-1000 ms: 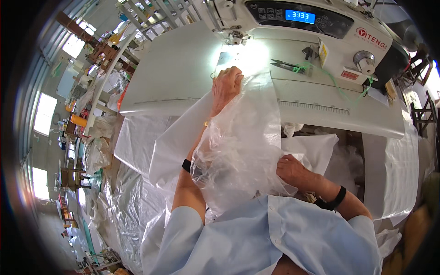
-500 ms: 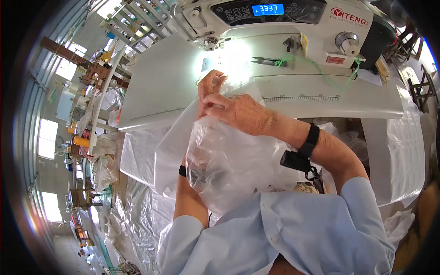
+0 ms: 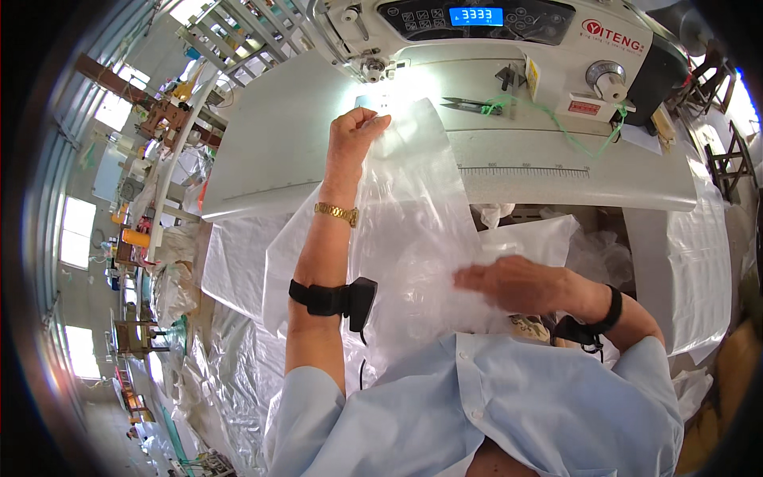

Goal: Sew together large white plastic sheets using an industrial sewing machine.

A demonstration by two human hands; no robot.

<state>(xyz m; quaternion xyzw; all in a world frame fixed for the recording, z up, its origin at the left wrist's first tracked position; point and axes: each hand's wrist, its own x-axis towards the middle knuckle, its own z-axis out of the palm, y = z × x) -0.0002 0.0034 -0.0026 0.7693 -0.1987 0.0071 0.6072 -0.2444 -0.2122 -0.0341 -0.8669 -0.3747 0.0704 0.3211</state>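
A light blue shirt [image 3: 509, 393] is observed nearest. Just above it, the right hand [image 3: 520, 284] is blurred by motion; its fingers are extended leftward over the clear plastic sheet [image 3: 413, 230], and whether anything is touched or gripped by them cannot be told. The sheet is draped over the front edge of the tabletop [image 3: 270, 135] toward the shirt, its upper end laid flat near the lit needle area. A black strap [image 3: 318, 298] is worn on the left forearm, with a gold-coloured band [image 3: 336, 212] nearer the wrist. By the fingers of the left hand [image 3: 358, 131], the sheet's upper left edge is pinched. Farther right, dark snips [image 3: 473, 106] are placed on the tabletop, with green thread [image 3: 556, 123] trailed from them. Beyond, a white sewing machine [image 3: 568, 67] is mounted, its blue display [image 3: 475, 17] lit.
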